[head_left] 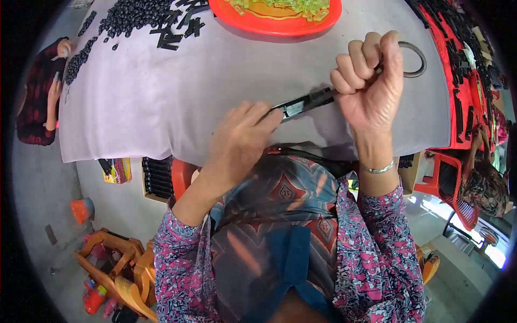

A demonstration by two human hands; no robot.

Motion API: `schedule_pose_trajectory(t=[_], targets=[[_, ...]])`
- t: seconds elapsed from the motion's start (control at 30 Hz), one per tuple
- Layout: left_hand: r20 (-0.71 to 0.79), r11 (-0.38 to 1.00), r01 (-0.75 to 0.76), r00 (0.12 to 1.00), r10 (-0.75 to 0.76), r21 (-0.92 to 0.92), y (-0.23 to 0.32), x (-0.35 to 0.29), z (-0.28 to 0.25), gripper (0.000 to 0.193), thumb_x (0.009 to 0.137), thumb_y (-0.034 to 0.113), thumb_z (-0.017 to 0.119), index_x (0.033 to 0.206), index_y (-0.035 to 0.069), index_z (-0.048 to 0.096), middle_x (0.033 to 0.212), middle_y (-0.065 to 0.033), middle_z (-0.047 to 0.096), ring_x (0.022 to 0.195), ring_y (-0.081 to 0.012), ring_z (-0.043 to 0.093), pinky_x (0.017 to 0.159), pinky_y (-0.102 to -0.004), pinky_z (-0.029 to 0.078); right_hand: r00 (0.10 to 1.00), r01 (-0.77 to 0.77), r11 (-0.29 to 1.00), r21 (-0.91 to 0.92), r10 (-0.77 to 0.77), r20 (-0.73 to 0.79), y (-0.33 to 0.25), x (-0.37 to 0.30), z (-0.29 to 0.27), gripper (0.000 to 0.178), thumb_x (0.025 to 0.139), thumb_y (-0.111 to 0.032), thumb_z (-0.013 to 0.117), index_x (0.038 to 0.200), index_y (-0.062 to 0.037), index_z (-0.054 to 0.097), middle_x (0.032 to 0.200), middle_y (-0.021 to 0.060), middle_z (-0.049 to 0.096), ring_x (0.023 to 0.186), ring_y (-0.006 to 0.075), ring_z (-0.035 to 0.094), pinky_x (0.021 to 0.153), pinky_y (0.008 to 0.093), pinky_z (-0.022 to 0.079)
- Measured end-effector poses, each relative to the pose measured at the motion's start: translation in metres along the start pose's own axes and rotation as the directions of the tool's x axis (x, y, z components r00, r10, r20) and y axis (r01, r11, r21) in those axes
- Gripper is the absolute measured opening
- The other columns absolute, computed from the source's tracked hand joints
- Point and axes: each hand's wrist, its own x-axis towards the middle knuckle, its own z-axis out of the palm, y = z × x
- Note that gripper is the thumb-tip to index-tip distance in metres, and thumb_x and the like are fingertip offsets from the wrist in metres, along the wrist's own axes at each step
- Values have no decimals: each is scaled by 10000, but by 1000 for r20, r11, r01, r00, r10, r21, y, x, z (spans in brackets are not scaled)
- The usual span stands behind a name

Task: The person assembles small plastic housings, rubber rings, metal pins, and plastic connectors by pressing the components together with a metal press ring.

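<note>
My left hand (pixel 242 129) is closed around one end of a long, narrow black plastic piece (pixel 307 105), which has a pale inset along its side. The piece slants up to the right, toward my right hand (pixel 371 81). That hand is a closed fist, raised with the palm side showing. From beside its thumb sticks out a dark ring handle (pixel 424 60) of a tool; the rest of the tool is hidden in the fist. Whether the tool and the black piece touch cannot be made out.
A pale cloth covers the table (pixel 145 107). At the far side stands a red tray (pixel 274 29) of yellow-green translucent pieces. Small black knobs (pixel 134 19) and black strips (pixel 171 37) lie far left. Boxes of black parts (pixel 158 180) stand below the edge. People sit at both sides.
</note>
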Motion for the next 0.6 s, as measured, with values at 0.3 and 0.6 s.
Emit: schedule_pose_trajectory(t=[0.3, 0.6], targets=[[-19, 999, -32, 999, 33, 38, -5, -3, 5, 262, 792, 66, 573, 1047, 61, 631, 997, -72, 603, 871, -270, 571, 723, -389, 460, 999, 44, 990, -134, -45, 2, 33, -3, 14, 574, 1046, -552, 364, 678, -111, 342, 571, -38, 231, 485, 89, 146, 447, 274, 140], [18, 997, -31, 999, 30, 70, -3, -3, 5, 270, 814, 81, 572, 1075, 62, 642, 987, -63, 594, 880, -262, 573, 732, -380, 457, 983, 131, 955, -267, -90, 159, 47, -7, 15, 564, 1042, -531, 406, 685, -96, 365, 598, -29, 281, 504, 93, 189, 456, 278, 190]])
